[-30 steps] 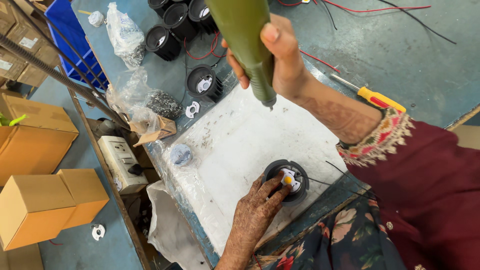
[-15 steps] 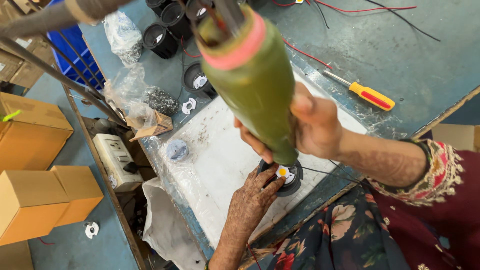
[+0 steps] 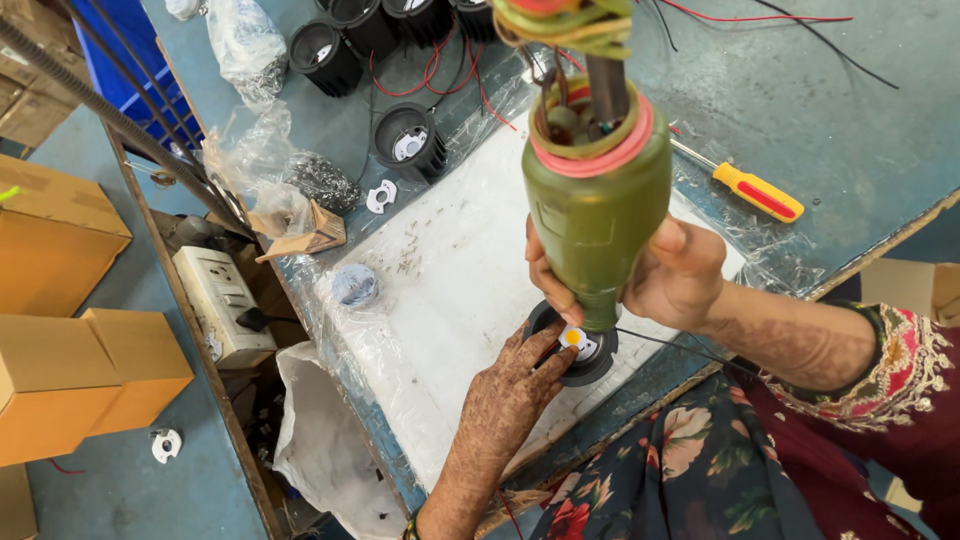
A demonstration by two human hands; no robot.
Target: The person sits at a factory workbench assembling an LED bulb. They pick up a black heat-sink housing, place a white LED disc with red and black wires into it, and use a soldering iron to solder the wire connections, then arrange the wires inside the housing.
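My right hand is wrapped around the lower body of a green powered screwdriver that hangs from above. The tool points straight down, with its tip on the white plate at the centre of a round black lamp housing. That housing rests on a white pad near the bench's front edge. My left hand reaches in from below. Its fingers press on the housing's rim and hold it in place. A small orange chip shows beside the tool tip.
Several more black housings with red and black wires stand at the back of the blue-grey bench. A yellow and red hand screwdriver lies to the right. Plastic bags, a socket strip and cardboard boxes are at the left.
My right hand has brought the green screwdriver down from above the pad until its tip meets the housing. My left hand has stayed on the housing.
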